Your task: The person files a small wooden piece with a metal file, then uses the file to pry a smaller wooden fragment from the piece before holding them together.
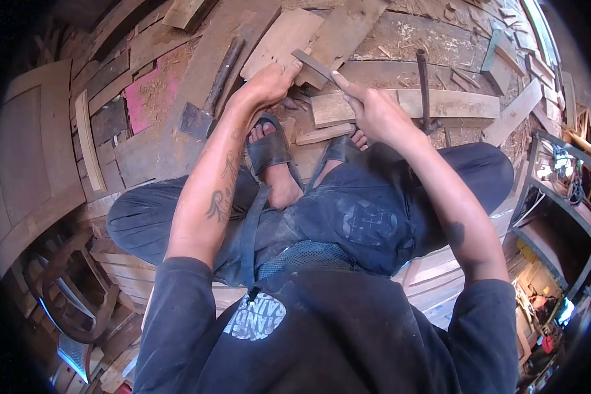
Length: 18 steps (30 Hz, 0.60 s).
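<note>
My right hand (377,111) is closed around the rear end of a narrow, flat metal blade (315,65), its index finger stretched along it. The blade's far end reaches the fingertips of my left hand (272,85). That hand is closed at the near edge of a pale wooden board (285,39), which slants away from me. A hammer (223,82) with a dark handle lies left of my left hand, its head by my forearm. Beyond the blade, another brown plank (351,29) lies close to the pale board.
My sandalled feet (269,148) are just below the hands. Wooden blocks (446,104) and an upright metal rod (422,82) are on the right. Shavings and offcuts cover the plank floor. A panelled wooden door (33,151) stands left, an open-fronted cabinet (551,230) right.
</note>
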Available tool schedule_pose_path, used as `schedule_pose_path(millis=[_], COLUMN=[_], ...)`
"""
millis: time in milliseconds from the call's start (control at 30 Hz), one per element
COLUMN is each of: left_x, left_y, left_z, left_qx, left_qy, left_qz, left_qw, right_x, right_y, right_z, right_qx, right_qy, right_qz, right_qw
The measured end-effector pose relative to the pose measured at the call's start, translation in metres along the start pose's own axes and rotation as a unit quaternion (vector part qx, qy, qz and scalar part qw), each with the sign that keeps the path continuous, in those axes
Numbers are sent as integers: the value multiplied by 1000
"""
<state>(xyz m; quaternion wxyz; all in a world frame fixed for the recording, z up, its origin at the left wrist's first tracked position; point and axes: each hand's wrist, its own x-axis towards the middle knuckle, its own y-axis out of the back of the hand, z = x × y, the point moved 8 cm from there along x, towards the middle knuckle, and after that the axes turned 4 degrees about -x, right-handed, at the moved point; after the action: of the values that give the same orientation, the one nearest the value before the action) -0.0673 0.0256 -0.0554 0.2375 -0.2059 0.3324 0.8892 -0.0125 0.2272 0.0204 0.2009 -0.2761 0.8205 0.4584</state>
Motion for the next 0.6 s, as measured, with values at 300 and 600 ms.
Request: schedule_pose_path(millis=[300, 600], left_x=[-10, -23], left_y=[-1, -12], left_z=[2, 32], left_qx=[30, 183], left_qy=[19, 39], left_qz=[30, 44], left_qw=[999, 981], right_x=[103, -8], right_y=[7, 26], right_z=[-15, 19], right_qx=[-149, -44], right_qy=[36, 53], right_qz=[28, 124], right_qw=[988, 990])
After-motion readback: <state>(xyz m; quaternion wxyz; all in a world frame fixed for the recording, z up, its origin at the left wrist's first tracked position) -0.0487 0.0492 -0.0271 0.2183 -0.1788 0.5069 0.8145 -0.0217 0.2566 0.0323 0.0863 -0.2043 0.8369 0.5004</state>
